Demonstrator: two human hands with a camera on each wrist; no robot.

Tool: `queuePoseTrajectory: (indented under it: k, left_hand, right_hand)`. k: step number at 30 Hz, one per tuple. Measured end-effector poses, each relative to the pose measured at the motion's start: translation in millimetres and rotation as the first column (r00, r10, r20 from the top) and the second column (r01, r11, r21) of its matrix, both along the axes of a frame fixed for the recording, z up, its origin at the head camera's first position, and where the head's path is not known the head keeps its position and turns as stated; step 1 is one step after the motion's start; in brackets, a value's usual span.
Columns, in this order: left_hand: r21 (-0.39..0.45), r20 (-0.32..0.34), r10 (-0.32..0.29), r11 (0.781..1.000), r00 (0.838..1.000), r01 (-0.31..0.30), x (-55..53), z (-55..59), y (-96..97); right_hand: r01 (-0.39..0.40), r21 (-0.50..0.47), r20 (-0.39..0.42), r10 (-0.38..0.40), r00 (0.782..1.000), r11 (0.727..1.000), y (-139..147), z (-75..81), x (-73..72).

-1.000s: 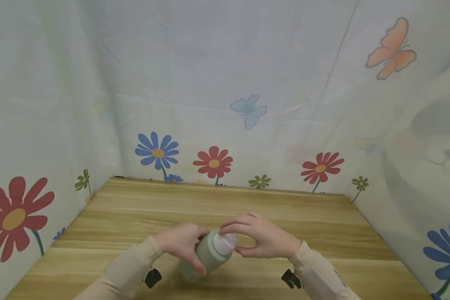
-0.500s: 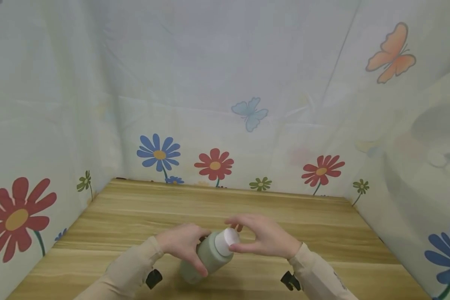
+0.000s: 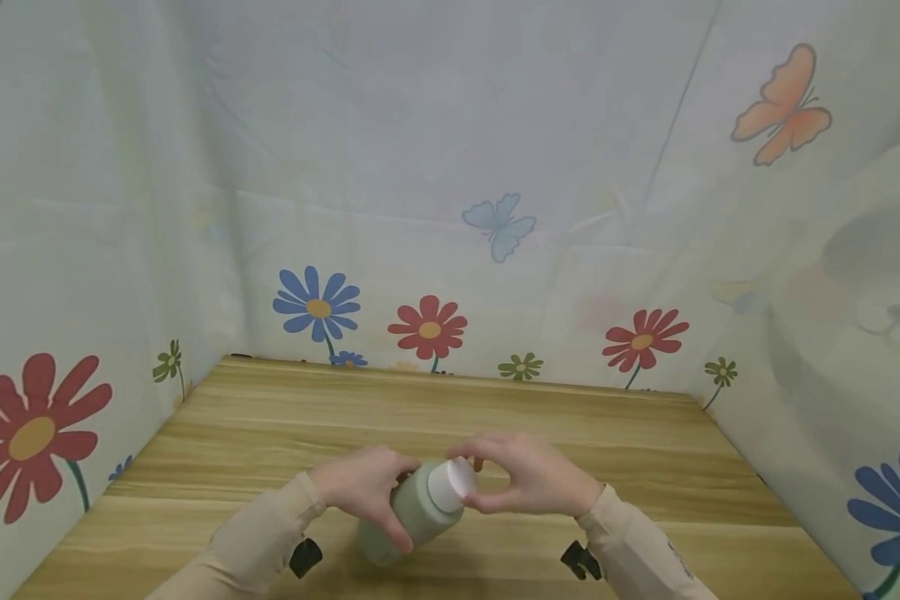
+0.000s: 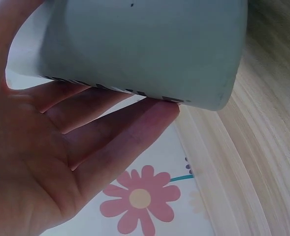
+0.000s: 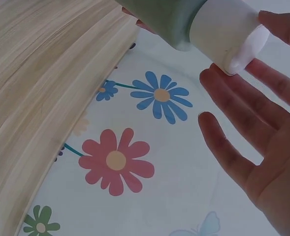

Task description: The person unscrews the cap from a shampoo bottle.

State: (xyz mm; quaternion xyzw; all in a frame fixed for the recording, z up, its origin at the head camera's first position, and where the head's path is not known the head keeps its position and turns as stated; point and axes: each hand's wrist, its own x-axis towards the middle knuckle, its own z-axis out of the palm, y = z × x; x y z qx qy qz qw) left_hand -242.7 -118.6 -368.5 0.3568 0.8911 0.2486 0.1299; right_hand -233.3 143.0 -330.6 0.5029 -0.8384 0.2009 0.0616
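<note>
Shifted since a second ago, fingers of the right hand [image 3: 528,477] pinch the white cap [image 3: 450,485] of a green bottle [image 3: 423,510], tilted well short of the desk's [image 3: 420,408] far edge; the left hand [image 3: 363,485] clasps it, thumb opposite fingers.

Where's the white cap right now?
In the head view, the cap sits low, near the middle, on the upper-right end of the tilted green bottle.
</note>
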Motion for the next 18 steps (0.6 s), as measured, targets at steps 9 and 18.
queuePoseTrajectory:
  k: [9,18]
  left_hand:
    - [-0.014,0.012,-0.002,1.0,1.0,0.002,-2.2,0.8,-1.3]
    - [-0.014,0.034,0.005,1.0,0.999,-0.004,0.5,1.9,-0.3]
  right_hand:
    - [-0.078,0.06,-0.113,0.084,0.99,0.995,2.3,1.7,0.1]
    - [-0.103,0.107,-0.115,0.115,0.987,0.989,4.0,4.8,1.1]
